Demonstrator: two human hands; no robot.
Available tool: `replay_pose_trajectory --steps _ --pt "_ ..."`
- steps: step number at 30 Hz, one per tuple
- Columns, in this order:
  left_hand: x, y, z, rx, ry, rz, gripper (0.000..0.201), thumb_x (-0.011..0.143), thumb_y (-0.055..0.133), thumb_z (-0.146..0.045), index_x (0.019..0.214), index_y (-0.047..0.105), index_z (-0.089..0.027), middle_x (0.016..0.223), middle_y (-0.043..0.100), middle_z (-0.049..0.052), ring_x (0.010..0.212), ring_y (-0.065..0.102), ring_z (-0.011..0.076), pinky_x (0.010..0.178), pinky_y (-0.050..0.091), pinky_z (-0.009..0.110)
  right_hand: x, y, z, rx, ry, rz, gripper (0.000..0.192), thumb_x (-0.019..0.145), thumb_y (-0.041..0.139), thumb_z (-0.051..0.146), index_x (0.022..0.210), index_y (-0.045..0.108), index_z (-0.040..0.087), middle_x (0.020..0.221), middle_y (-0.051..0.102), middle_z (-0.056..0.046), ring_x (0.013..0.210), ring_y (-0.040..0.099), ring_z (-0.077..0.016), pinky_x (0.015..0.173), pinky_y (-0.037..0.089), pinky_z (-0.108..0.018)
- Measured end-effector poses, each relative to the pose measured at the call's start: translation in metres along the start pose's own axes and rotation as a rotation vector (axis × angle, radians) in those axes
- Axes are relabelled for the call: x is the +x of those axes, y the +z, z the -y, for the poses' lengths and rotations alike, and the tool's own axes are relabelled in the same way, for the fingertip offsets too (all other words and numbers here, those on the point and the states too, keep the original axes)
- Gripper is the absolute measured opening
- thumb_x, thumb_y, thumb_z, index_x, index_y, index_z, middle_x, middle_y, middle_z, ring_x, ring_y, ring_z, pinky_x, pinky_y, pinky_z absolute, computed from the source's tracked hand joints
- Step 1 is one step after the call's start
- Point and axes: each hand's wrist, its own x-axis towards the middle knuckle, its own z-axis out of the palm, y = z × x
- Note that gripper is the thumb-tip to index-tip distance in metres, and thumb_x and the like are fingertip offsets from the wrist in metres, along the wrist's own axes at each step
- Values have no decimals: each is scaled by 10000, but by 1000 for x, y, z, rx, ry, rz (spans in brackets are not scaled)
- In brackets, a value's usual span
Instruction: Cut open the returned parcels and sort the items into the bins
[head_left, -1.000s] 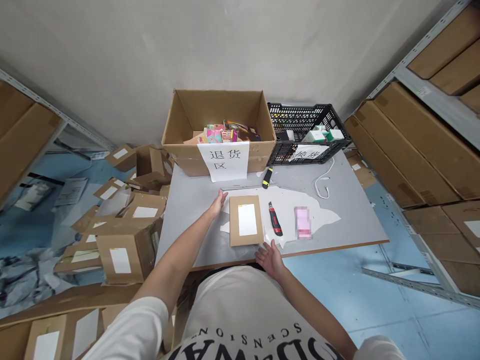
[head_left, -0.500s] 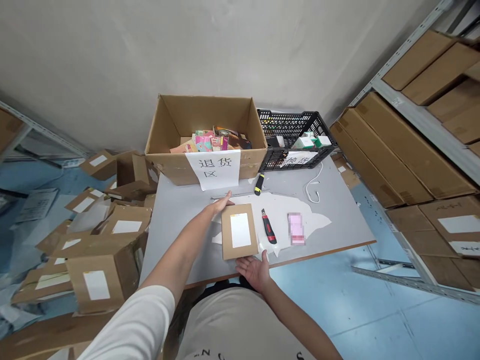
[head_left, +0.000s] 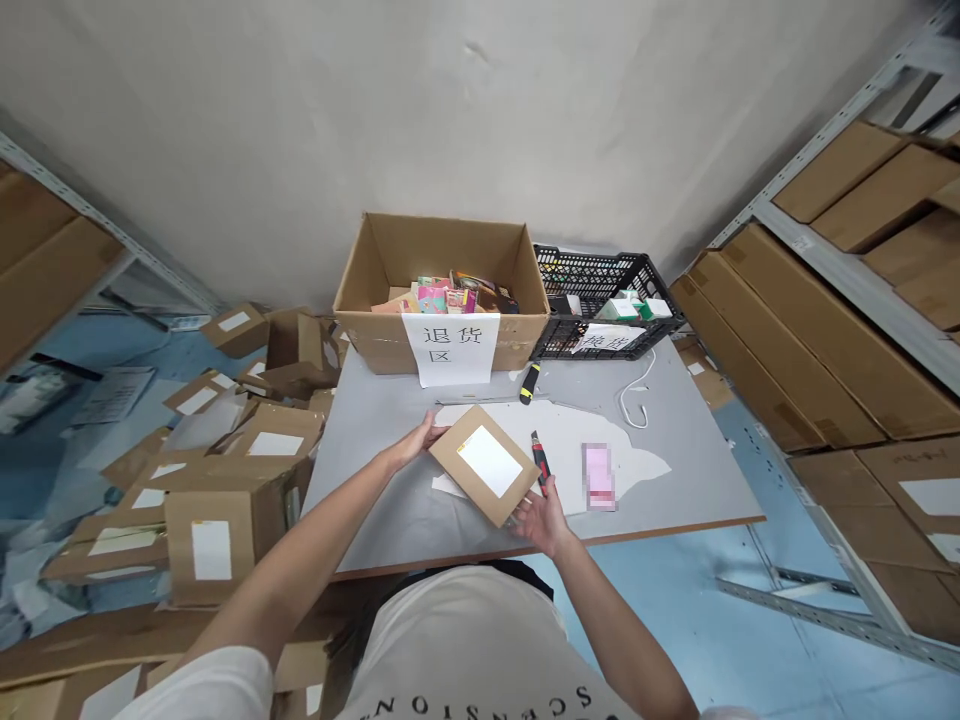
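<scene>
A flat brown cardboard box point(head_left: 517, 486) with a white label is turned diagonally over the table in front of me. My left hand point(head_left: 415, 444) has the box's left corner, its fingertips partly behind the cardboard. At the lower right corner, my right hand point(head_left: 543, 520) supports the box with fingers partly hidden beneath it. Just beyond the right thumb lies a red and black utility knife point(head_left: 541, 462). A yellow and black cutter point(head_left: 530, 384) is farther back. To the right, a blurred pink item point(head_left: 598, 474) rests on a white sheet point(head_left: 564, 425).
A large open carton point(head_left: 352, 335) with colourful packets and a paper sign stands at the table's back. Beside it is a black plastic crate point(head_left: 551, 338) holding small boxes. A white cable point(head_left: 634, 395) lies nearby. Cartons point(head_left: 210, 500) are piled left; loaded shelving point(head_left: 825, 255) stands right.
The box has turned counterclockwise, its label now slanting. My right hand has gone from spread open at the near edge to the lower right corner. The camera view has shifted slightly.
</scene>
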Motion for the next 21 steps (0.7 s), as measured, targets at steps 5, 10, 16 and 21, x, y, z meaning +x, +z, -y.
replay_pose_trajectory --steps 5,10,16,21 --pt "-37 -5 58 -120 85 -119 708 821 276 -707 1253 570 -230 1333 525 97 1337 339 284 1120 177 452 17 11 48 -254 -33 -21 803 788 144 782 1144 584 213 1135 622 -125 1075 569 -249 889 420 -421" --pt "-46 5 106 -274 153 -224 693 830 306 -691 1320 499 -241 1384 472 94 1361 285 271 1133 156 456 41 19 66 -443 -34 -44 746 829 187 736 1205 566 214 1213 599 -124 1124 552 -234 935 410 -409" --pt "-46 8 120 -191 162 -299 653 837 354 -664 1340 464 -263 1421 425 35 1356 303 262 1140 147 455 55 5 47 -413 -99 -2 677 887 200 649 1294 499 198 1343 514 -112 1242 473 -212 995 395 -365" --pt "-40 -3 133 -107 191 -377 661 773 527 -462 1367 426 -191 1455 359 66 1351 311 276 1135 182 451 69 -31 19 -420 -299 -138 576 880 344 548 1342 449 220 1419 431 -81 1298 416 -197 1051 356 -343"
